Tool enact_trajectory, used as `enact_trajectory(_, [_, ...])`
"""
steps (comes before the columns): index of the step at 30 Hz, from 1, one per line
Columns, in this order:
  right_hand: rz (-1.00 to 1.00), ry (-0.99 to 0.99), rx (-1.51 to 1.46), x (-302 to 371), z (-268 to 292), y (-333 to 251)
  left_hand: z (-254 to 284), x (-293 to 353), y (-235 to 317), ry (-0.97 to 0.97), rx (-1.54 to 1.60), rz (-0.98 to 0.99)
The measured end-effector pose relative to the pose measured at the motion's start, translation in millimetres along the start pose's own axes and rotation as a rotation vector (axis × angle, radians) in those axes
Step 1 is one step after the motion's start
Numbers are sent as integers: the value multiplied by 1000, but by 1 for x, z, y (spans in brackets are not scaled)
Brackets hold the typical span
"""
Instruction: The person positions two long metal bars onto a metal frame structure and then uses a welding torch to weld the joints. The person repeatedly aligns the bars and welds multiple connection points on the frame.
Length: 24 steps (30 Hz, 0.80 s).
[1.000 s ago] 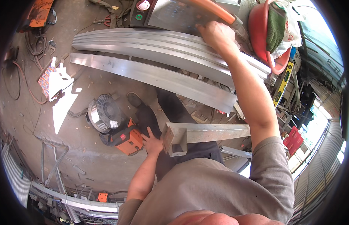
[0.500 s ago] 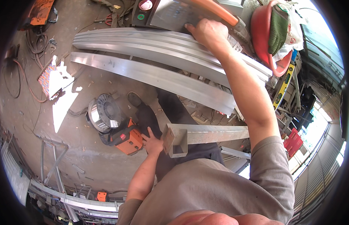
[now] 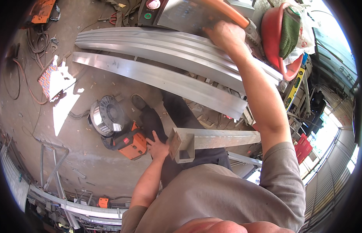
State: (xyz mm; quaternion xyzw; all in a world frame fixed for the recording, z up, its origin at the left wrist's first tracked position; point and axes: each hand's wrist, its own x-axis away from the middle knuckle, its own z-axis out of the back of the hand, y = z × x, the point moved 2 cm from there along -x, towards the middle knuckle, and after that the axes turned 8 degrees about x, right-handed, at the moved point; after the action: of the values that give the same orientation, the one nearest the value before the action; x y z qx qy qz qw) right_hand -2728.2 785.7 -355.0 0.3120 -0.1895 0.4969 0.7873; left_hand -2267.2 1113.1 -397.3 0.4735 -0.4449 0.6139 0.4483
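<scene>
My right hand (image 3: 228, 35) reaches to the dark control panel (image 3: 188, 17) of a machine. Its fingers are curled, with one tip against or just over the panel's lower right; whatever they hold, if anything, is hidden. An orange handle (image 3: 223, 11) passes just above the knuckles. Under my right forearm runs a stack of silver metal profiles (image 3: 161, 44). My left hand (image 3: 159, 148) is open, fingers spread, by my dark trouser leg. Next to it is the hollow end of a square metal tube (image 3: 185, 145), which extends right under my right arm.
A wire spool (image 3: 107, 114) sits by an orange machine (image 3: 132, 145) left of my legs. One separate silver profile (image 3: 161, 81) lies nearer me. At the right are a red basin (image 3: 271, 37), a green glove (image 3: 290, 33) and a yellow spirit level (image 3: 294, 89). Cables (image 3: 37, 50) lie far left.
My right hand has shifted a little right along the panel's lower edge, and its outstretched digit is now drawn in closer. My left hand has stayed in place, fingers spread.
</scene>
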Motion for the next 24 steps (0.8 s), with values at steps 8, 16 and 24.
enact_trajectory(8, [-25,-29,6,0,6,-1,0,-2,3,-21,10,1])
enact_trajectory(16, [-50,-54,27,-7,-11,17,1,-4,7,-14,-7,9])
enact_trajectory(24, [-64,-25,11,10,12,0,-6,1,-3,4,75,-11])
